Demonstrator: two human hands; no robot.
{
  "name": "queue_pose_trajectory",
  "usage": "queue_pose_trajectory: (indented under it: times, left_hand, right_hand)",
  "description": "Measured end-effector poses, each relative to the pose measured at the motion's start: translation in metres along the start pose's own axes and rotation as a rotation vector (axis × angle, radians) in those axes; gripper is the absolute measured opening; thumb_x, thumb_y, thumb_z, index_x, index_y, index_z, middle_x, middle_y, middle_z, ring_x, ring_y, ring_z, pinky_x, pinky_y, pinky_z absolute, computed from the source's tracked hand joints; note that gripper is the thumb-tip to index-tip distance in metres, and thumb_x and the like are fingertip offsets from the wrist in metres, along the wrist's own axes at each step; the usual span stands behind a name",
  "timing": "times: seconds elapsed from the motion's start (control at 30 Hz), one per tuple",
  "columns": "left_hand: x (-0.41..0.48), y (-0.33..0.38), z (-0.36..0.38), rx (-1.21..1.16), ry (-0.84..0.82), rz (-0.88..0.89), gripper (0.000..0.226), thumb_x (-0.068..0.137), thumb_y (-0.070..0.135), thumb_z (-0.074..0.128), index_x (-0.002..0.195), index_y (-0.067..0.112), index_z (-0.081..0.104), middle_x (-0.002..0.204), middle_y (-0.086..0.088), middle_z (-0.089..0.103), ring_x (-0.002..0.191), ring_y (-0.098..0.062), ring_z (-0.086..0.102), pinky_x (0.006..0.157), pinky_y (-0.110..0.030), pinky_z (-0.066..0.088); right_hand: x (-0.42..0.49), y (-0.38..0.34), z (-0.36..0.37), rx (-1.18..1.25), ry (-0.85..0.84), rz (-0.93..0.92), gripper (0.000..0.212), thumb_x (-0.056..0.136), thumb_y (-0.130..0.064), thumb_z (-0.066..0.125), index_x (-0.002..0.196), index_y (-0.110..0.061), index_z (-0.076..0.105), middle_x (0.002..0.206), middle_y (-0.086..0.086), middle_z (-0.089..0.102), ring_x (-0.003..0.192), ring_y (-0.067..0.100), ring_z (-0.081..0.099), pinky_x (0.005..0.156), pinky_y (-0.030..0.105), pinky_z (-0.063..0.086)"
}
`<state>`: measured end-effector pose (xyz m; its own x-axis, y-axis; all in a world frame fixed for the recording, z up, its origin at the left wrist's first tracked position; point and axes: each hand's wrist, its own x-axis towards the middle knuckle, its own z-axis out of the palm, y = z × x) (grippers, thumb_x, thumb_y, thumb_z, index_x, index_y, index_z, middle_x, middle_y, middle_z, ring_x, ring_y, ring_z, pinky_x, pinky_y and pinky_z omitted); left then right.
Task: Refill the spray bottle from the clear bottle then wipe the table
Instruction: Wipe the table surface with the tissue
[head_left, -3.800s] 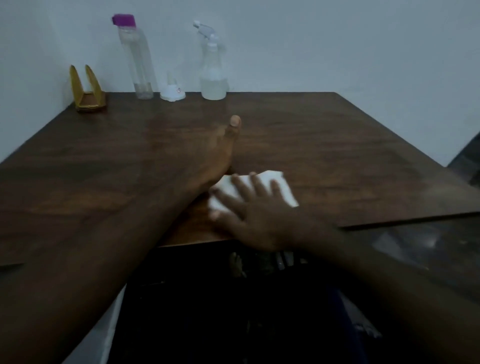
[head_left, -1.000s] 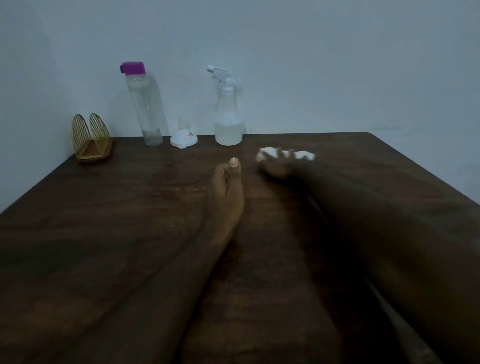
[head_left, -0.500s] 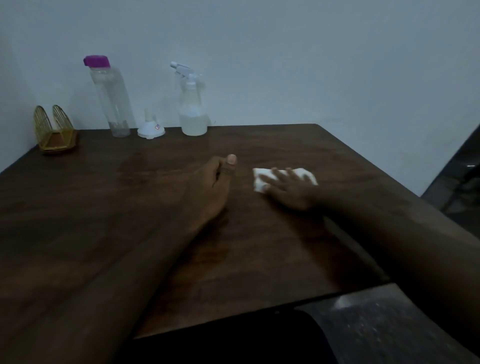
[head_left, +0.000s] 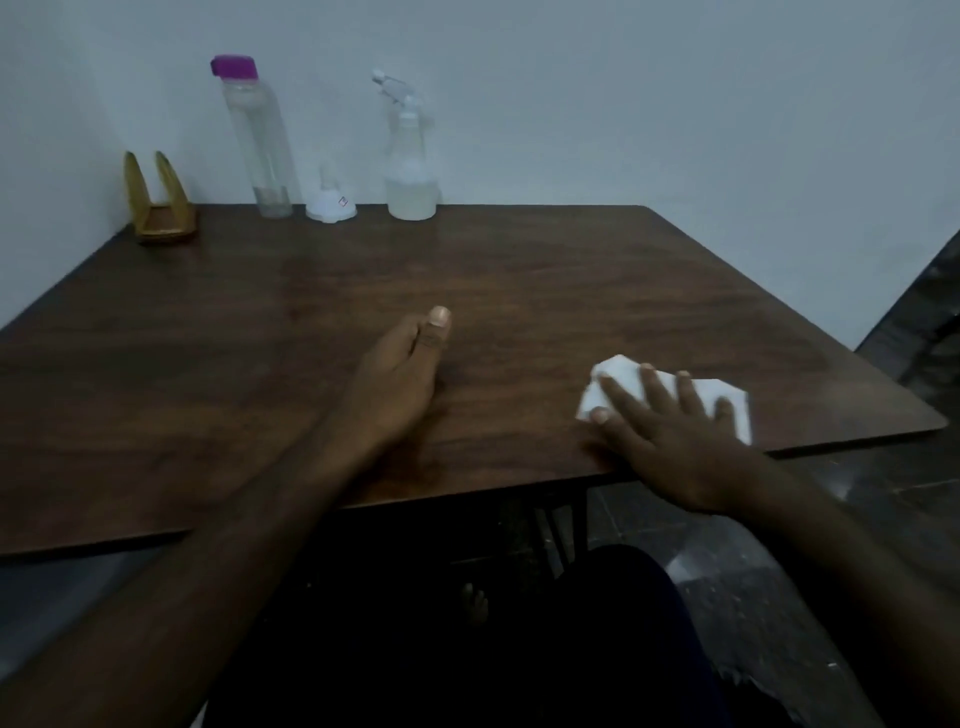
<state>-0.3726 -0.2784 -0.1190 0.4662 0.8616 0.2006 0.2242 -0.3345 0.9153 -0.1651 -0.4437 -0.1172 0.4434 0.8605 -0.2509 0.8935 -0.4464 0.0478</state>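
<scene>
A dark wooden table (head_left: 519, 291) fills the view. My right hand (head_left: 670, 441) presses flat, fingers spread, on a white folded tissue (head_left: 623, 376) near the table's front right edge. My left hand (head_left: 400, 374) rests on its side at the table's middle, fingers loosely curled, thumb on top, holding nothing. At the back by the wall stand the clear bottle (head_left: 260, 140) with a purple cap, nearly empty, and the spray bottle (head_left: 410, 161), partly filled with clear liquid. A small white funnel (head_left: 330, 200) stands upside down between them.
A golden napkin holder (head_left: 158, 200) stands at the back left corner. The wall runs close behind the bottles. Dark floor lies to the right of the table, and my dark-clothed legs are below the front edge.
My right hand has slid the tissue from the far middle of the table back toward the front right edge. My left hand has stayed in place.
</scene>
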Motion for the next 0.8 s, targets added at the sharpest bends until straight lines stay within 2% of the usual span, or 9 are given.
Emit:
queue_pose_trajectory:
  times: [0.1, 0.23, 0.37, 0.47, 0.53, 0.6, 0.7, 0.77, 0.8]
  left_hand:
    - [-0.012, -0.003, -0.01, -0.014, 0.035, -0.013, 0.077, 0.074, 0.081, 0.031, 0.098, 0.014, 0.062, 0.096, -0.009, 0.069, 0.092, -0.023, 0.066, 0.091, -0.049, 0.051]
    - [-0.023, -0.006, -0.02, -0.029, 0.057, -0.023, 0.071, 0.079, 0.078, 0.034, 0.096, 0.016, 0.062, 0.097, -0.008, 0.068, 0.094, -0.021, 0.065, 0.091, -0.048, 0.05]
    - [-0.029, -0.007, -0.027, -0.064, 0.05, -0.025, 0.057, 0.087, 0.068, 0.037, 0.097, 0.019, 0.064, 0.097, -0.002, 0.069, 0.094, -0.014, 0.066, 0.089, -0.038, 0.053]
    - [-0.032, -0.007, -0.028, -0.055, 0.02, -0.031, 0.059, 0.086, 0.071, 0.033, 0.102, 0.024, 0.065, 0.104, 0.002, 0.069, 0.099, -0.011, 0.065, 0.089, -0.03, 0.052]
    - [-0.031, -0.007, -0.03, -0.065, -0.002, -0.061, 0.054, 0.086, 0.074, 0.031, 0.104, 0.035, 0.064, 0.11, 0.01, 0.068, 0.107, -0.006, 0.062, 0.096, -0.034, 0.048]
    - [-0.03, -0.007, -0.033, -0.096, -0.041, -0.103, 0.058, 0.082, 0.078, 0.029, 0.104, 0.037, 0.063, 0.113, 0.011, 0.067, 0.111, -0.006, 0.06, 0.1, -0.038, 0.047]
    - [-0.035, -0.004, -0.037, -0.166, -0.097, -0.104, 0.062, 0.079, 0.073, 0.029, 0.104, 0.028, 0.064, 0.113, 0.005, 0.069, 0.108, -0.007, 0.063, 0.104, -0.037, 0.045]
    - [-0.04, -0.001, -0.038, -0.233, -0.128, -0.116, 0.068, 0.077, 0.071, 0.029, 0.105, 0.019, 0.065, 0.111, -0.003, 0.07, 0.107, -0.011, 0.065, 0.104, -0.037, 0.045]
    - [-0.042, 0.001, -0.038, -0.27, -0.14, -0.131, 0.073, 0.076, 0.071, 0.028, 0.105, 0.015, 0.065, 0.109, -0.006, 0.071, 0.107, -0.014, 0.066, 0.104, -0.038, 0.045]
  right_hand:
    - [-0.003, -0.067, 0.0, 0.139, 0.032, -0.169, 0.075, 0.085, -0.078, 0.009, 0.152, -0.049, -0.009, 0.164, 0.001, -0.016, 0.149, 0.035, -0.02, 0.115, 0.062, -0.009]
    - [-0.01, -0.132, 0.006, 0.167, 0.065, -0.435, 0.088, 0.078, -0.087, 0.016, 0.152, -0.047, -0.01, 0.163, 0.001, -0.018, 0.147, 0.032, -0.026, 0.113, 0.062, -0.016]
    - [-0.012, -0.155, 0.019, 0.014, 0.211, -0.573, 0.081, 0.091, -0.07, 0.034, 0.153, -0.041, -0.009, 0.165, 0.006, -0.012, 0.149, 0.038, -0.016, 0.114, 0.066, -0.009]
    - [-0.014, -0.156, 0.027, -0.059, 0.268, -0.644, 0.068, 0.093, -0.053, 0.022, 0.153, -0.037, -0.005, 0.165, 0.009, 0.005, 0.15, 0.042, 0.001, 0.113, 0.067, 0.003]
    - [-0.017, -0.154, 0.029, -0.047, 0.287, -0.676, 0.068, 0.087, -0.048, 0.016, 0.151, -0.035, -0.003, 0.164, 0.009, 0.015, 0.149, 0.043, 0.011, 0.113, 0.067, 0.008]
    - [-0.023, -0.151, 0.028, -0.025, 0.272, -0.701, 0.067, 0.092, -0.042, 0.021, 0.154, -0.036, -0.003, 0.165, 0.005, 0.012, 0.15, 0.038, 0.007, 0.116, 0.062, 0.003]
    - [-0.036, -0.143, 0.029, 0.102, 0.221, -0.792, 0.069, 0.098, -0.021, 0.046, 0.155, -0.036, 0.009, 0.165, -0.004, 0.012, 0.152, 0.026, 0.001, 0.119, 0.048, -0.006]
    - [-0.048, -0.136, 0.022, 0.431, 0.24, -0.835, 0.06, 0.096, -0.015, 0.047, 0.15, -0.037, 0.031, 0.156, -0.007, 0.036, 0.147, 0.011, 0.02, 0.121, 0.031, 0.002]
    - [-0.054, -0.131, 0.016, 0.631, 0.259, -0.838, 0.054, 0.095, -0.012, 0.047, 0.143, -0.036, 0.044, 0.144, -0.01, 0.051, 0.137, 0.002, 0.036, 0.119, 0.024, 0.015]
